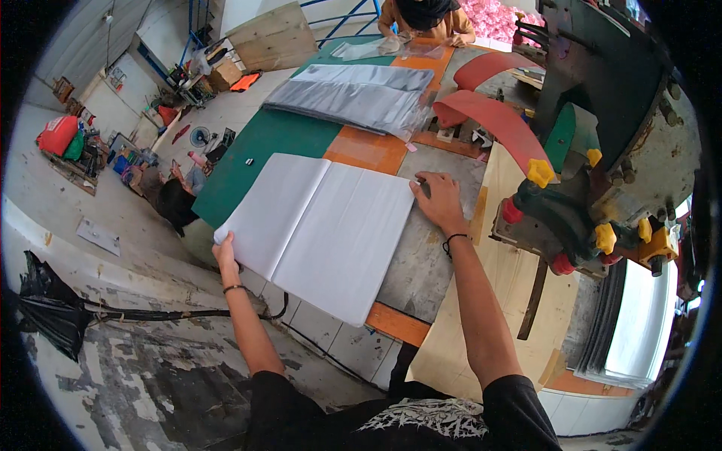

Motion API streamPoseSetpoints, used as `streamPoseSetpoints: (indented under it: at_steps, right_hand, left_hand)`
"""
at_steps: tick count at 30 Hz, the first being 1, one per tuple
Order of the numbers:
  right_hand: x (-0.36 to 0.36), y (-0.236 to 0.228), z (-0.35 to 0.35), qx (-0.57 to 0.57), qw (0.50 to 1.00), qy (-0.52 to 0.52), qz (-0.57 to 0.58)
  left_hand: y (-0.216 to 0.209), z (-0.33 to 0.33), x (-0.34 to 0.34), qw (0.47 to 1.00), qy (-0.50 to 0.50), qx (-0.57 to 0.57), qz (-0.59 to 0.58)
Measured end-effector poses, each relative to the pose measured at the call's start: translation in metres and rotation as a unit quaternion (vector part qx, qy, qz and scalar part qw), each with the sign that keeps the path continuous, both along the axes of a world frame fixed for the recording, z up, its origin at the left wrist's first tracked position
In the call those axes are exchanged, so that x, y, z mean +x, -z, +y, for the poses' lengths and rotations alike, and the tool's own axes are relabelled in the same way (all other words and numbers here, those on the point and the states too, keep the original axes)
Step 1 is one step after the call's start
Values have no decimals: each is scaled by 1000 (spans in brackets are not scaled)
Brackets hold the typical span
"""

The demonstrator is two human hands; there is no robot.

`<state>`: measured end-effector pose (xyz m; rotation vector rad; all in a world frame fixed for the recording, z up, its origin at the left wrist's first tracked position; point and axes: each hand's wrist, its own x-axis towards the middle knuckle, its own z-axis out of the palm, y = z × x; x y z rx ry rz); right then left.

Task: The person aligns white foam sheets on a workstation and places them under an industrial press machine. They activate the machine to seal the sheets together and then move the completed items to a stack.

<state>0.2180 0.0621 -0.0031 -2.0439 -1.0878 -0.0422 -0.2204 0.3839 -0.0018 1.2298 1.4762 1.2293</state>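
A wide stack of white sheets [342, 233] lies at a slant across the near corner of the workbench, with a crease down its middle. Part of it juts past the bench's front edge. My left hand [224, 254] is closed on the stack's left corner, thumb on top and the other fingers mostly hidden beneath. At the far right corner, my right hand [438, 199] rests on the bench beside the sheets. Its thumb touches their edge, and its bent fingers are apart from the thumb.
Behind the white sheets lies a pile of grey plastic sheets [350, 98] on the green bench top [244, 167]. A machine with yellow knobs [556, 203] and a red strap [500, 124] stand at right. One person [425, 19] works at the far end; another [177, 203] sits low at left.
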Motion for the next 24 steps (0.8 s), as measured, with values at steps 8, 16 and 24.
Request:
streamPoseSetpoints:
  at_steps: [8, 16, 24]
  right_hand:
    - [3, 5, 0, 4, 1000, -3, -23]
    - [8, 13, 4, -6, 1000, -2, -17]
    - [7, 11, 5, -2, 1000, 15, -7]
  left_hand:
    - [14, -33, 15, 994, -96, -48, -25]
    - [21, -42, 27, 984, -67, -92, -140]
    - [-32, -62, 63, 996, -20, 88, 11]
